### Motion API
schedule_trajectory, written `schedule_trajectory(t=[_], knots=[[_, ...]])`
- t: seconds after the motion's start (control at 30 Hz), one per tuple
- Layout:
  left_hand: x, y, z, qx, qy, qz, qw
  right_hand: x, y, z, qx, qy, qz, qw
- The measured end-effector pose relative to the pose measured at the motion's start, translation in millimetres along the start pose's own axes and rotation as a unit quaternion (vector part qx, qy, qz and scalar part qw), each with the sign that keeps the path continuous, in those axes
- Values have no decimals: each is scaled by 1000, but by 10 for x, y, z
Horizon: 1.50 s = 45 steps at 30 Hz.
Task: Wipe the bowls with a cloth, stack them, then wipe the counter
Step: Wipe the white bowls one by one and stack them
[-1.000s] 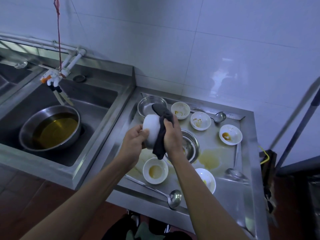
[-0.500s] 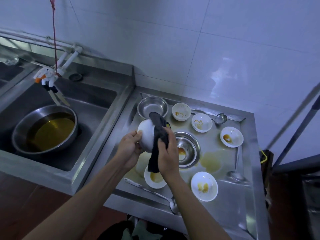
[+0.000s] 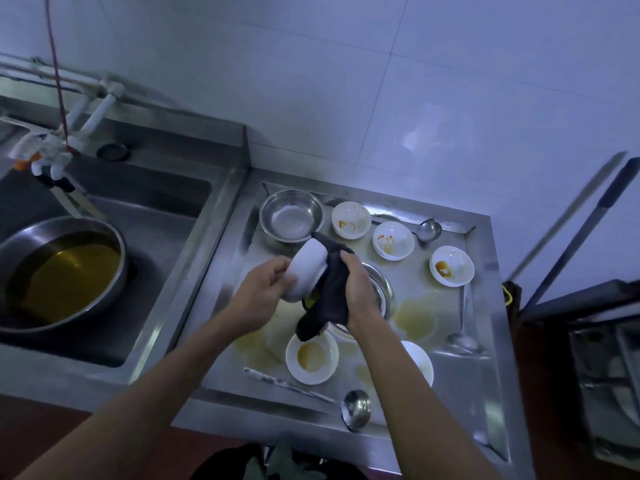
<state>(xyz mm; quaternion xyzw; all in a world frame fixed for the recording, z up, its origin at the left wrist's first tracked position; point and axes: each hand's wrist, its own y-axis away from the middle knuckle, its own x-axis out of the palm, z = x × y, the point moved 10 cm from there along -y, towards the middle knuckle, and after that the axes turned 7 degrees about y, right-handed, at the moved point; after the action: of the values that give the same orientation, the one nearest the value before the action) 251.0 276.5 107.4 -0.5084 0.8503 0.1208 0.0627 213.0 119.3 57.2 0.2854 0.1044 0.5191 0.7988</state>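
Note:
My left hand (image 3: 261, 289) grips a white bowl (image 3: 306, 268) tilted on its side above the steel counter (image 3: 481, 382). My right hand (image 3: 358, 285) holds a dark cloth (image 3: 329, 299) pressed into the bowl's mouth; the cloth's end hangs down. Several soiled white bowls lie on the counter: one near the front (image 3: 311, 356), one half hidden by my right forearm (image 3: 420, 362), three toward the back (image 3: 351, 220) (image 3: 393, 240) (image 3: 451, 266). A steel bowl (image 3: 381, 292) sits partly hidden behind my right hand.
An empty steel bowl (image 3: 291, 215) stands at the counter's back left. Ladles lie at the front (image 3: 355, 408), the right (image 3: 462, 337) and the back (image 3: 428, 230). Yellow spills (image 3: 414, 317) stain the counter. A sink to the left holds a basin of brownish liquid (image 3: 59, 271).
The bowl has turned in my hands, its base now pointing up-left, and the cloth has shifted round its mouth. My view has moved slightly.

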Motion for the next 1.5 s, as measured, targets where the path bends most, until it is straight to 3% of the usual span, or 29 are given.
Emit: schedule_trajectory(t=[0.17,0.3,0.43,0.6,0.73,0.83,0.9,0.97,1.03,1.07,1.13,1.23,1.33,1.5], knots=[[90,-125,-175,105,-272,75,953,52,-51,208,-45,24,22,998],[246,-160,-70,129,-434,156,878,-88,-71,223,-53,117,-60,990],[287,-179,-68,209,-456,166,849,-130,-64,281,-67,181,-91,977],[370,-117,-66,331,-525,156,768,-173,-76,195,-36,190,-108,975],[419,-47,-61,389,-548,152,725,-187,-48,180,-30,177,-131,975],[354,-38,-164,401,-542,113,730,-193,-31,177,-32,175,-149,973],[211,-15,-264,391,-470,65,789,-214,-20,187,-36,163,-158,973],[-48,3,-304,329,-315,-11,890,-261,12,233,-42,150,-164,974],[-301,-28,-58,182,-95,-88,975,-280,56,282,-43,149,-153,976],[-324,-38,141,94,23,-109,989,-275,74,306,-46,149,-145,977],[-199,-64,425,-44,246,-121,961,-231,109,344,-54,154,-128,978],[56,-87,483,-129,435,-122,883,-112,151,328,-59,191,-107,974],[153,-65,512,-165,531,-153,817,-19,168,241,-64,215,-84,971],[23,-55,686,-185,578,-201,769,88,265,331,-114,338,-16,934]])
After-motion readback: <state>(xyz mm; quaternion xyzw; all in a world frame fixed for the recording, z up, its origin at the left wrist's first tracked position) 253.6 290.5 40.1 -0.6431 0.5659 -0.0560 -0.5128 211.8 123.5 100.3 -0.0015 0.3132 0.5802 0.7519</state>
